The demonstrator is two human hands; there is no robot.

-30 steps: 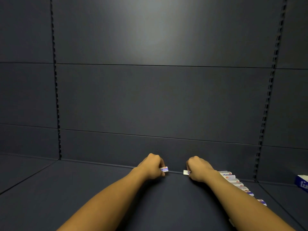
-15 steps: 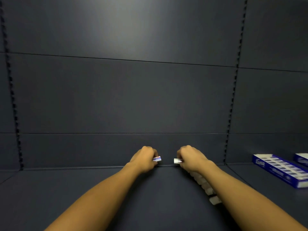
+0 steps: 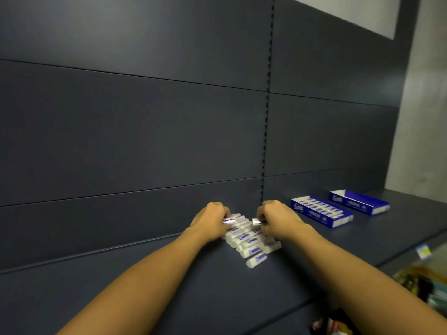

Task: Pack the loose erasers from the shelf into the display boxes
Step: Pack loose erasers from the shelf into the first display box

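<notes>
View swung right – boxes [image 3: 321,211] nearer | hands [image 3: 210,222] apparently pinch erasers [image 3: 229,221]

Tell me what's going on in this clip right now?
A person is gathering erasers on a dark shelf. The left hand holds one eraser and the right hand pinches another, both over a row of loose erasers. To the right sit two blue display boxes: the nearer box looks filled, while the farther box appears empty.
</notes>
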